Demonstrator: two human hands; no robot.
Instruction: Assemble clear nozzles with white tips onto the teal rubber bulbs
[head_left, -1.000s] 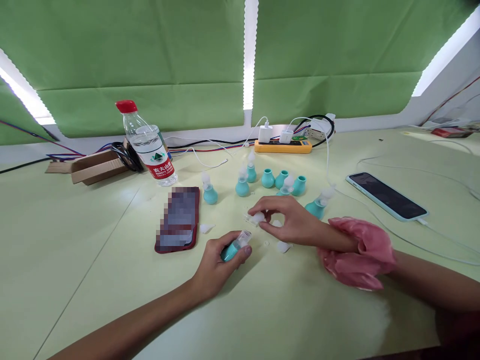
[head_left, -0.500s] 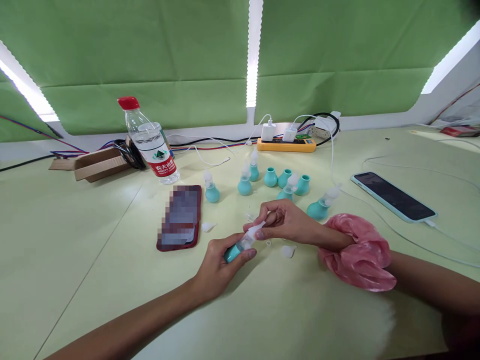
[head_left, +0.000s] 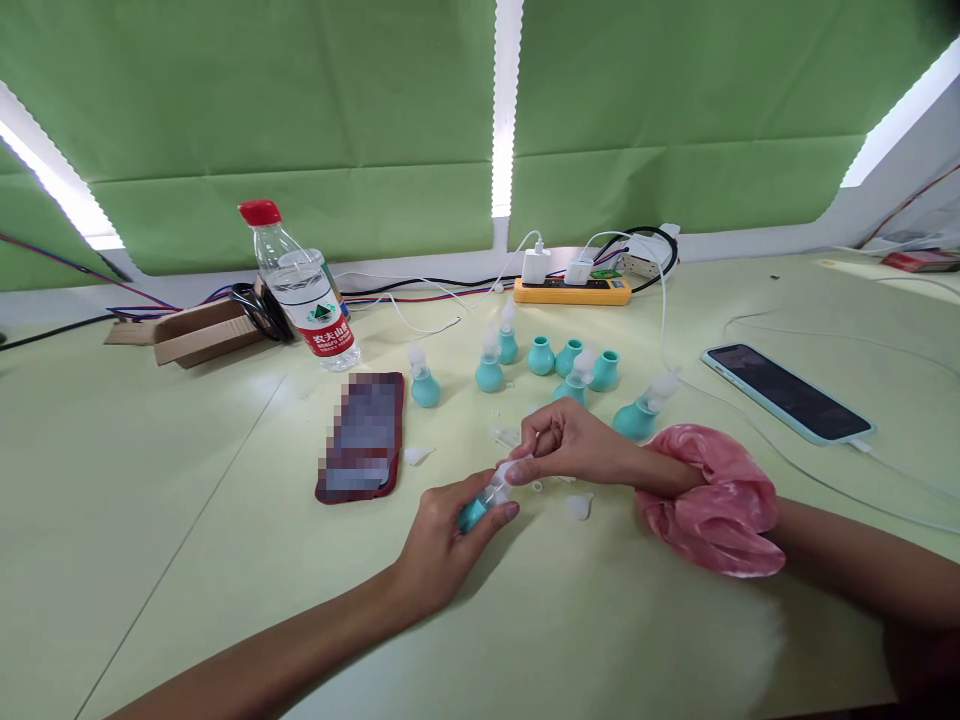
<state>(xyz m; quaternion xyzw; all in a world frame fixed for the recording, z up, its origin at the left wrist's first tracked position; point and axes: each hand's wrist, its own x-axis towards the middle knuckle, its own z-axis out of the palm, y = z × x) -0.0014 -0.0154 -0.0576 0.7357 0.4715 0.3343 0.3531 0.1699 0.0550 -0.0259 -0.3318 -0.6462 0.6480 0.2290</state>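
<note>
Teal and tilted, a bulb (head_left: 472, 515) sits within the left grip (head_left: 444, 532), which is wrapped round it; the right grip (head_left: 574, 442) pinches a white tip (head_left: 507, 473) at the bulb's clear neck (head_left: 495, 491). Beyond on the table (head_left: 615, 620) are other bulbs (head_left: 489, 376), then a bottle (head_left: 303, 300) labelled NONGFU SPRING.

The bulb (head_left: 472, 516) you hold: smooth, rubber-like plastic, soft sheen; its neck (head_left: 494, 490), clear glossy plastic. The tip (head_left: 505, 471) you pinch: translucent plastic, matt. Your scrunchie (head_left: 709, 510): satiny cloth, shiny, crinkled. Before you: tabletop (head_left: 600, 620), smooth, faintly glossy; carton (head_left: 206, 335), matt cardboard; water bottle (head_left: 324, 325), clear glossy plastic, label smooth; power strip (head_left: 555, 296), smooth plastic; blind (head_left: 300, 90), matt, cloth-like, lightly creased.
</note>
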